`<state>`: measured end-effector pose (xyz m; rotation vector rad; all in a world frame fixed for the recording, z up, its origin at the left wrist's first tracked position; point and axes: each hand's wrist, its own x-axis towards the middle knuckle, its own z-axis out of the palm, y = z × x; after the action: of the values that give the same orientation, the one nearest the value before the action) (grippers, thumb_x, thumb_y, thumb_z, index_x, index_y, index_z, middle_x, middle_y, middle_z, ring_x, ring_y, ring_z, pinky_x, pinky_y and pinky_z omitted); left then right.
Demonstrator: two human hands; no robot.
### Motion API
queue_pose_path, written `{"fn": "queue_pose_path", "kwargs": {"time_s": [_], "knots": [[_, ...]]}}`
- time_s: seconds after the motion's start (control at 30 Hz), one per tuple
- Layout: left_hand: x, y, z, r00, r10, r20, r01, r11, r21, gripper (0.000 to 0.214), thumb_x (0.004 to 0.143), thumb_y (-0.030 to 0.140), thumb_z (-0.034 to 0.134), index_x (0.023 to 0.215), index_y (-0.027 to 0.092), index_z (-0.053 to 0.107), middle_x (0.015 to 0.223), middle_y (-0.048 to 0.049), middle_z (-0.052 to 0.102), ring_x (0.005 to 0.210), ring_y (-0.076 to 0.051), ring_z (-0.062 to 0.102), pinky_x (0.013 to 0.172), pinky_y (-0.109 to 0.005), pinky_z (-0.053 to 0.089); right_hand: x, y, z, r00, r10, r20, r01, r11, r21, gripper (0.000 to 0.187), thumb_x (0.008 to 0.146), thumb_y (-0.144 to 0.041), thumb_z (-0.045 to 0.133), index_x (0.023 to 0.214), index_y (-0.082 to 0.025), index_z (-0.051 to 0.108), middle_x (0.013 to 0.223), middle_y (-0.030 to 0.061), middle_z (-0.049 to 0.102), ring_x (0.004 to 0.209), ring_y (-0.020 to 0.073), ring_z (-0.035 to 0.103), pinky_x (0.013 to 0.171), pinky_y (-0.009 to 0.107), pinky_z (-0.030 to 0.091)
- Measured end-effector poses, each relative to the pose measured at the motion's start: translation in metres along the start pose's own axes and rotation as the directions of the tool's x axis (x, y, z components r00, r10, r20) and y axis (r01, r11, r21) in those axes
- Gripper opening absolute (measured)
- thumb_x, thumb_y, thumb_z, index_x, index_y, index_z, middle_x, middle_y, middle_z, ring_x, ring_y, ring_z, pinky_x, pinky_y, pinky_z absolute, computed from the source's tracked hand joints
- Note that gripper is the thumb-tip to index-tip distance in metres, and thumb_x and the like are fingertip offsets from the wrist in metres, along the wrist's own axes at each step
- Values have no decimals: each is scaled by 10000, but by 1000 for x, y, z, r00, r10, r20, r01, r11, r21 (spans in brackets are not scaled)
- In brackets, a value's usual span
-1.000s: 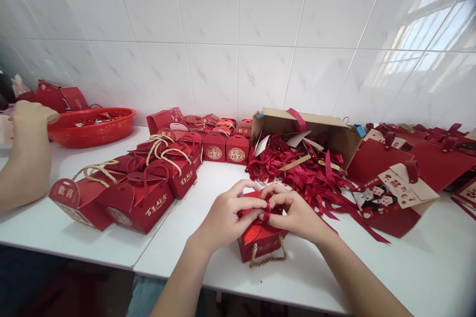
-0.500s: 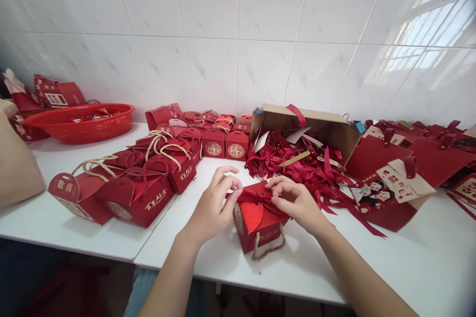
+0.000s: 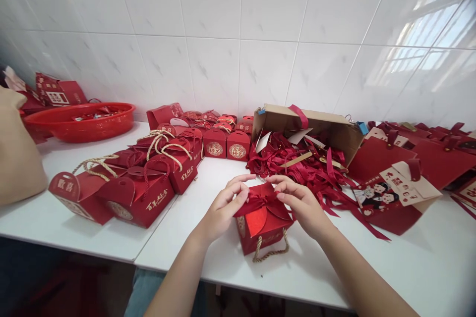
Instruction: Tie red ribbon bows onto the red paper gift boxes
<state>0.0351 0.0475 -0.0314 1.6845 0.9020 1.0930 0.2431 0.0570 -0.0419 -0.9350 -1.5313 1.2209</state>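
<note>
A small red gift box (image 3: pixel 263 228) with a gold rope handle (image 3: pixel 271 256) stands upright near the table's front edge. Across its top lies a dark red ribbon (image 3: pixel 263 200), gathered into a bow with a knot in the middle. At the box's left, my left hand (image 3: pixel 226 209) pinches the left loop of the ribbon between thumb and fingers. My right hand (image 3: pixel 302 204) closes on the ribbon's right side, its fingertips partly covering the loop.
Finished-looking red boxes (image 3: pixel 137 193) with rope handles stand at left. Behind my right hand, a cardboard box (image 3: pixel 316 119) spills red ribbons (image 3: pixel 297 163). Red gift bags (image 3: pixel 394 203) sit at right. A red basin (image 3: pixel 89 126) and beige bag (image 3: pixel 18 153) are far left.
The bow has spread wider and its knot now shows between my hands. My left hand has shifted slightly right and lower; my right hand has moved a little right.
</note>
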Motion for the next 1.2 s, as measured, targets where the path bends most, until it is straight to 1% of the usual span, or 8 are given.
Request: {"fn": "queue_pose_path", "kwargs": {"time_s": [0.17, 0.5, 0.67, 0.8, 0.93, 1.0, 1.1, 1.2], "knots": [[0, -4, -4, 996, -56, -75, 49, 995, -92, 308, 911, 423, 463, 751, 185, 575, 1345, -89, 497, 1262, -238, 457, 1023, -348, 415, 0, 5, -3, 997, 45, 70, -49, 998, 50, 164, 797, -308, 552, 686, -187, 547, 1298, 62, 499, 1078, 249, 499, 825, 351, 410], [-7, -19, -16, 974, 73, -213, -9, 958, 285, 339, 927, 425, 418, 694, 194, 504, 1143, -74, 415, 1115, -226, 461, 1007, -387, 377, -2, -4, -3, 999, -41, 23, 45, 978, -203, 203, 783, -278, 512, 602, -188, 498, 1268, 56, 474, 1231, 292, 370, 1021, 493, 253], [-11, -15, -26, 905, 347, -244, -44, 650, 759, 297, 903, 337, 457, 677, 192, 583, 1073, -76, 377, 1126, -294, 396, 974, -518, 293, -4, -5, -1, 997, -71, 34, 77, 959, -273, 200, 791, -306, 536, 626, -194, 525, 1283, 53, 423, 1258, 290, 343, 1080, 525, 184], [-14, -16, -23, 839, 474, -266, 33, 445, 895, 261, 895, 301, 470, 715, 209, 636, 1198, -94, 347, 1246, -353, 278, 973, -543, 241, -4, -4, -1, 994, -106, 37, 112, 940, -322, 204, 819, -317, 538, 650, -203, 538, 1262, 65, 418, 1265, 288, 333, 1086, 542, 187], [-12, -23, -13, 870, 265, -416, 76, 761, 644, 275, 918, 347, 427, 771, 232, 628, 1242, -86, 392, 1291, -317, 261, 1046, -531, 188, -1, 5, -10, 988, -149, 45, 156, 944, -290, 267, 868, -407, 531, 695, -204, 539, 1259, 79, 442, 1248, 284, 388, 1071, 531, 254], [-11, -29, -9, 881, 126, -455, 85, 905, 416, 306, 932, 387, 380, 779, 234, 597, 1179, -77, 471, 1254, -274, 351, 1059, -484, 233, 1, 11, -17, 977, -166, 135, 192, 960, -205, 279, 811, -484, 624, 962, -253, 578, 1365, 77, 397, 1289, 282, 386, 1071, 498, 292], [-9, -36, -7, 895, 42, -443, 78, 965, 251, 350, 951, 423, 292, 826, 240, 563, 1104, -56, 577, 1149, -221, 509, 953, -378, 399, 1, 17, -22, 921, -157, 357, 226, 961, -160, 1053, 567, -485, 839, 1426, -346, 245, 1518, 102, 234, 1395, 299, 266, 1115, 480, 256], [-8, -39, -5, 900, 5, -437, 65, 987, 146, 325, 943, 444, 316, 892, 242, 565, 1105, -37, 620, 1062, -197, 579, 844, -311, 461, 1, 17, -17, 903, -98, 419, 215, 946, -241, 1225, 536, -412, 872, 1489, -328, 107, 1558, 109, 131, 1440, 289, 152, 1153, 468, 196]]}}
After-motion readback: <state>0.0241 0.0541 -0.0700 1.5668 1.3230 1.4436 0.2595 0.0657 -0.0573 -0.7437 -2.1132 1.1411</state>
